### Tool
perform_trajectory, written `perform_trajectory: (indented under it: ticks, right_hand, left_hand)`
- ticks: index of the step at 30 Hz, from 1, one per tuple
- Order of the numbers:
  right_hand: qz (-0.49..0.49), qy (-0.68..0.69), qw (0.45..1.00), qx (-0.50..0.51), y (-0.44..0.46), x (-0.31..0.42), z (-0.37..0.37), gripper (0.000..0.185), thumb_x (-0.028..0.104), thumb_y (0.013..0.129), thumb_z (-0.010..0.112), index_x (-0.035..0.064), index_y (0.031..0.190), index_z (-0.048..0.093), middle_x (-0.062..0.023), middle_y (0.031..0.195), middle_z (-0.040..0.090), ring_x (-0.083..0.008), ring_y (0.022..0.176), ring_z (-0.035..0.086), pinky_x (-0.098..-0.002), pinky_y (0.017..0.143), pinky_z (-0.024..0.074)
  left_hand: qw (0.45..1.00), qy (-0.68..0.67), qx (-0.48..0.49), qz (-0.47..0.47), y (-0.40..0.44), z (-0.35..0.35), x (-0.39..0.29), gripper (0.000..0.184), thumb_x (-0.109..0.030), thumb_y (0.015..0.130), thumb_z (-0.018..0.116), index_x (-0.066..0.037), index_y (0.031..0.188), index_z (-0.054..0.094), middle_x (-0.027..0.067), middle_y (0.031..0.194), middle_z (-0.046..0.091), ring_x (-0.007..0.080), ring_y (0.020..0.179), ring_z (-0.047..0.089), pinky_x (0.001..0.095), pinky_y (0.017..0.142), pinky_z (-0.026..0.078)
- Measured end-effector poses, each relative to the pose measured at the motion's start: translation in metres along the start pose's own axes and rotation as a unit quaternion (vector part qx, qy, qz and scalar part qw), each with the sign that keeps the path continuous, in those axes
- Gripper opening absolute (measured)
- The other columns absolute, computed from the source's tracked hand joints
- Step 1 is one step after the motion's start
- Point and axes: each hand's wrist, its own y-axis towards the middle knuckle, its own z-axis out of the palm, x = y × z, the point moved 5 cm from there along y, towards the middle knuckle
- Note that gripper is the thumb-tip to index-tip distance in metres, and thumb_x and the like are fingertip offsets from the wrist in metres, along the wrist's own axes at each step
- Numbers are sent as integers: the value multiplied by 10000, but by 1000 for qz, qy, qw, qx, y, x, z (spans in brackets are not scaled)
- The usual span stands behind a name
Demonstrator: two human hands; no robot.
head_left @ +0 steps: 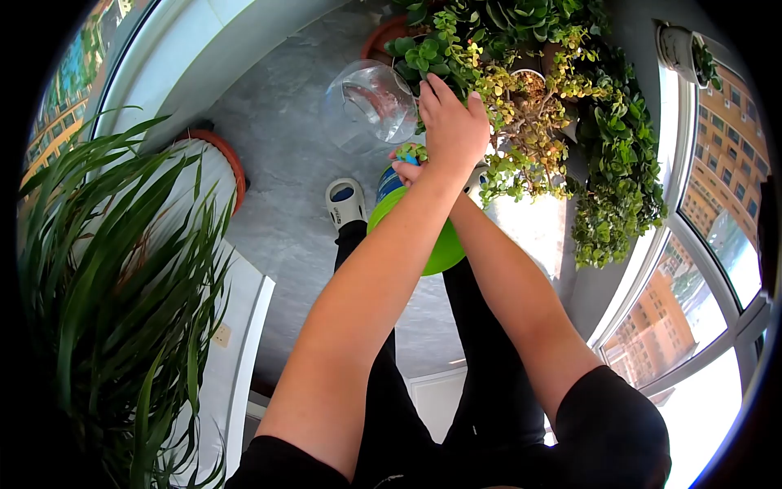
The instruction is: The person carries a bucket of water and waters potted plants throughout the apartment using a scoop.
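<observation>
My left hand (pixel 456 126) reaches in at the edge of the leafy potted plants (pixel 432 57), thumb and fingers apart, its fingertips against the green leaves. Below it, partly behind my left wrist, my right hand (pixel 407 169) is closed on a small blue object (pixel 409 160), whose full shape is hidden. A small green sprig (pixel 417 151) shows right beside the blue object. Under my crossed forearms is a bright green container (pixel 444 248), with a blue striped item (pixel 388 184) at its upper edge.
A clear plastic dome or bowl (pixel 371 106) is left of my left hand. A long-leaved plant (pixel 122 285) fills the left side, near a terracotta pot rim (pixel 232 163). Trailing plants (pixel 615 155) line the right by the window (pixel 684 163). A grey shoe (pixel 346 204) stands on the floor (pixel 285 163).
</observation>
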Motion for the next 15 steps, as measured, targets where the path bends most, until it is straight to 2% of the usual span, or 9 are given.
perform_trajectory:
  ticks: [1,4,8,10,14,15]
  right_hand:
    - [-6,6,1000,-4,2,-2,-3,257,223,925,778,103,1137,695,28,833,597,-97,683,537,-291,608,459]
    - [-1,-29,1000,5,6,-9,-7,261,236,931,778,100,1139,701,29,846,610,-97,704,561,-297,632,475]
    - [-27,-7,999,18,11,-19,-14,230,254,944,769,89,1097,719,24,865,630,-96,736,574,-309,656,485]
    - [37,24,999,11,14,-27,-16,204,255,957,756,70,1041,730,16,892,655,-94,771,581,-313,678,492]
    - [-16,26,1000,5,-17,3,-6,176,240,955,759,69,985,730,11,889,669,-95,780,593,-314,677,497]
    - [14,89,996,-15,-25,11,-2,166,230,953,762,70,983,729,11,881,672,-98,780,602,-313,678,501]
  left_hand:
    - [1000,5,4,-2,0,0,0,825,-388,1021,504,147,1546,159,394,1587,199,538,1470,245,524,1227,229]
    - [1000,11,6,0,1,1,-1,828,-391,1021,505,149,1545,160,395,1587,197,543,1468,243,521,1228,225]
    - [1000,8,6,-1,1,1,0,828,-392,1022,505,150,1545,162,392,1587,200,545,1461,252,520,1227,227]
    - [1000,6,6,-1,2,0,1,829,-393,1022,505,150,1545,161,391,1588,198,545,1462,250,519,1228,225]
    - [1000,0,9,-6,2,2,1,831,-395,1023,505,151,1545,159,390,1591,190,541,1472,236,515,1232,220]
    - [1000,0,8,-6,2,2,1,831,-395,1023,505,151,1545,159,390,1591,190,541,1472,236,515,1232,220]
